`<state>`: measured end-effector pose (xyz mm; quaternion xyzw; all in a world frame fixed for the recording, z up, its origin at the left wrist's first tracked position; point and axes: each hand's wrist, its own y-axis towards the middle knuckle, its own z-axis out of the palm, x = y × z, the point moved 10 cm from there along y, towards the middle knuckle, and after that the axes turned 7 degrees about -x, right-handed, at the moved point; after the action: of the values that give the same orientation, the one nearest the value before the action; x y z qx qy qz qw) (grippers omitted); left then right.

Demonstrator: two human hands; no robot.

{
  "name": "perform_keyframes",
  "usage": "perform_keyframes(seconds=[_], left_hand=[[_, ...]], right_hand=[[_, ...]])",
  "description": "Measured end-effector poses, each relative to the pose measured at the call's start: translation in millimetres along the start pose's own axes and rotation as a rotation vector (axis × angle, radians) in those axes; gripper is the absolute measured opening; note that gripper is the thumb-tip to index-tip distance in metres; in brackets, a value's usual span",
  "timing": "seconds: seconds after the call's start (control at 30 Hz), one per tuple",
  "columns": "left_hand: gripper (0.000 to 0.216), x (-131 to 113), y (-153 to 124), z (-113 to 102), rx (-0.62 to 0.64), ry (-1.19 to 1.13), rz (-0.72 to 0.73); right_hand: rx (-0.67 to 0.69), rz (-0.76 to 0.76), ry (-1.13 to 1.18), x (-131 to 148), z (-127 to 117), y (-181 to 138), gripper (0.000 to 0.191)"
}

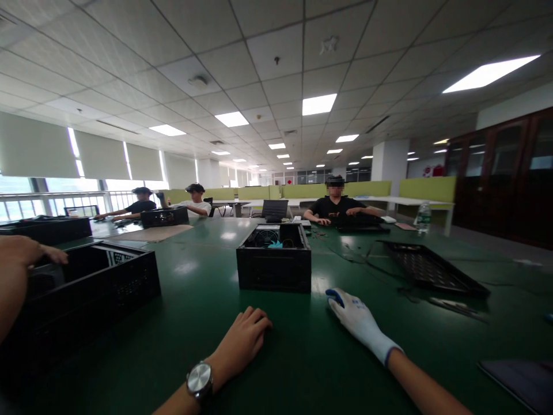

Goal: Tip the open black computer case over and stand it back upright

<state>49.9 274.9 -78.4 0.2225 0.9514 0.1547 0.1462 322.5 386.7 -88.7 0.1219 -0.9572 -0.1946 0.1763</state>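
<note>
My left hand (244,342) is bare, with a silver-faced wristwatch (199,378) on the wrist. It rests palm down on the green table, its fingers loosely bent and slightly apart, with nothing in them. In a white glove with blue on the fingers, my right hand (362,324) lies on the table to the right. It looks relaxed and open, and no object shows in it. Between and beyond both hands stands a black computer case (274,268) with an open top. Inside it show a round fan (265,237) and a light-blue piece (275,245). Neither hand touches the case.
At the left, another person's hand (45,252) reaches into a larger black case (129,285). A black perforated panel (432,268), cables and small tools (453,305) lie at the right. Across the green table (194,271) sits a person (334,204); a bottle (423,216) stands nearby.
</note>
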Motion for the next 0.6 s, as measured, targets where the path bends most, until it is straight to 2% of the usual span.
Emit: perform_keyframes(seconds=[0.13, 0.2, 0.27, 0.37, 0.43, 0.53, 0.6], left_hand=[[0.032, 0, 0, -3, -0.043, 0.002, -0.009], [0.031, -2, 5, -12, -0.124, -0.005, -0.028], [0.033, -8, 17, -30, -0.247, 0.059, -0.013], [0.033, -26, 52, -66, -0.419, 0.221, 0.05], [0.034, -31, 84, -90, -0.481, 0.285, 0.055], [0.036, -20, 131, -118, -0.533, 0.352, -0.001], [0.037, -5, 151, -123, -0.541, 0.399, -0.056]], right_hand=[[0.02, 0.061, 0.079, 2, -3, 0, 0.055], [0.017, 0.065, 0.095, 5, -6, 0, 0.054], [0.028, 0.088, 0.12, 5, -8, -1, 0.055], [0.032, 0.115, 0.133, 4, -7, -1, 0.055], [0.026, 0.123, 0.143, 2, -6, 0, 0.054], [0.009, 0.124, 0.165, 0, -4, 2, 0.053], [-0.012, 0.117, 0.175, -1, -4, 3, 0.051]])
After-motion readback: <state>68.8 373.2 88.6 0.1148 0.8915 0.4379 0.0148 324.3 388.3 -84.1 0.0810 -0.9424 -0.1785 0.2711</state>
